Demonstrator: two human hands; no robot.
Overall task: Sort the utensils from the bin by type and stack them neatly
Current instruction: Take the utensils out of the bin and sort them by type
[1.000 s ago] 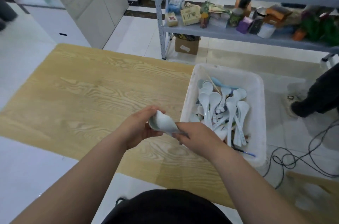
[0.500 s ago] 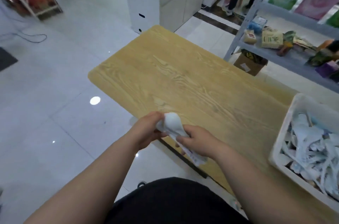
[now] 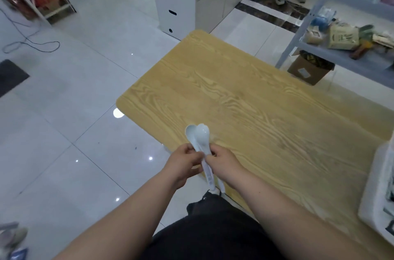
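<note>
While nested over near table (image 3: 266,110) edge, white spoons (image 3: 199,136) held by handles: left hand (image 3: 183,161), right hand (image 3: 221,160) both pinching. Judged light, rigid, glossy-slick, likely chippable. Best hold: mid-handle. Bin (image 3: 379,191) far right.

Bare left hand (image 3: 183,163) and right hand (image 3: 223,163), bare forearms (image 3: 128,212), black garment (image 3: 213,236) over the lap

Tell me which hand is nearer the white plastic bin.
Right. The right hand grips the white spoons on the side toward the white plastic bin; the left hand is farther off.
</note>
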